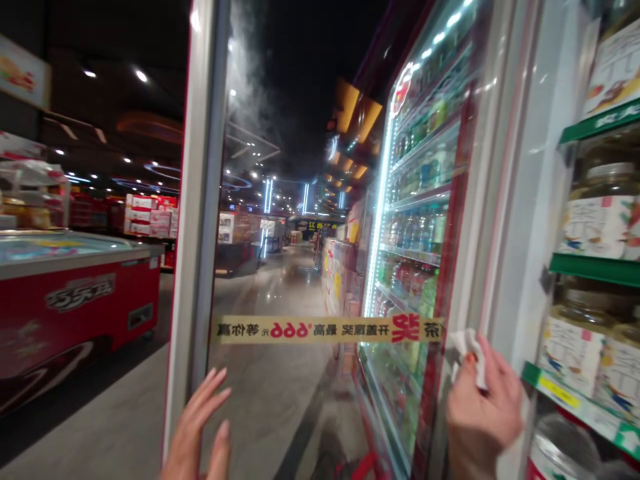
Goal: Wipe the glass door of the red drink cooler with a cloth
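A glass door (280,280) with a pale metal frame (197,167) stands swung out in front of me. Across its pane runs a yellow sticker strip (300,329) with writing that reads reversed from here. My right hand (484,407) is closed round a crumpled white tissue (469,341), up against the pane near the hinge side. At the lower left, my left hand (203,427) has its fingers apart and holds nothing. It is beside the door's outer frame; whether it touches the frame I cannot tell.
On the right, shelves hold several lidded jars (600,210) behind green price rails (595,269). Through the glass shows a lit drinks cooler (415,233). A red chest freezer (80,313) stands left on the grey floor (120,413). Stacked boxes (150,215) are farther back.
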`<state>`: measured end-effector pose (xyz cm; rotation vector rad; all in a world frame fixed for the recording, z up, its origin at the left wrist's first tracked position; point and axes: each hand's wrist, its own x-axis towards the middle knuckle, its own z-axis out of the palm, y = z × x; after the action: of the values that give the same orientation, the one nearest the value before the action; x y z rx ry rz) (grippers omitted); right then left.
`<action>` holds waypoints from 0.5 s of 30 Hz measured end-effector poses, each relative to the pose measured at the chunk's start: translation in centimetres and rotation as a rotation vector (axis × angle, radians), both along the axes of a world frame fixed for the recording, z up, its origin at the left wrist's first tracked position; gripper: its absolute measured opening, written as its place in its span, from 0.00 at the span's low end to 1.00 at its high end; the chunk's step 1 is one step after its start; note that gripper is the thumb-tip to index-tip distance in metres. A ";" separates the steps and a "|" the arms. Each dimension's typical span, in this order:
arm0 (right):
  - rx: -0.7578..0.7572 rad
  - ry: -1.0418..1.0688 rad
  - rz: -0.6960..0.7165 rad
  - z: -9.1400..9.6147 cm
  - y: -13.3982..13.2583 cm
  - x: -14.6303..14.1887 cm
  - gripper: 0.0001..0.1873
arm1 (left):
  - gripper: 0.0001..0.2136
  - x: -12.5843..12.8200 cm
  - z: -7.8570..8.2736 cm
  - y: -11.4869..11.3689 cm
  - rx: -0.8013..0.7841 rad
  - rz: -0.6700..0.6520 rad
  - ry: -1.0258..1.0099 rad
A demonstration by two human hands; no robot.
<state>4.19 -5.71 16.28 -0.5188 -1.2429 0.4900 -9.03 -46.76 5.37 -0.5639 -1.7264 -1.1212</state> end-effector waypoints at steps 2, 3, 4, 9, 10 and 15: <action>0.236 0.003 -0.047 3.4 -1.8 -3.2 0.33 | 0.33 0.3 4.5 2.7 -0.116 0.079 0.202; 0.339 -0.075 -0.042 4.1 -2.9 -4.7 0.35 | 0.38 0.0 6.7 3.6 -0.157 0.136 0.267; 0.432 -0.190 -0.026 4.0 -4.1 -6.1 0.38 | 0.40 -0.4 8.8 4.4 -0.178 0.194 0.321; 0.944 -0.716 0.032 -2.2 -5.1 -8.2 0.64 | 0.39 -3.4 13.8 6.0 -0.186 0.358 0.372; 0.959 -0.738 0.010 -2.6 -4.1 -7.8 0.64 | 0.38 -3.7 13.6 6.2 -0.189 0.369 0.369; 0.499 -0.500 -0.109 2.3 -0.3 -6.2 0.50 | 0.38 -3.5 10.1 7.6 -0.255 0.360 0.422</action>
<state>-2.00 -6.03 18.59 -0.2834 -1.7359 -0.0622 -12.51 -39.18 15.49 -0.5682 -1.5257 -0.4898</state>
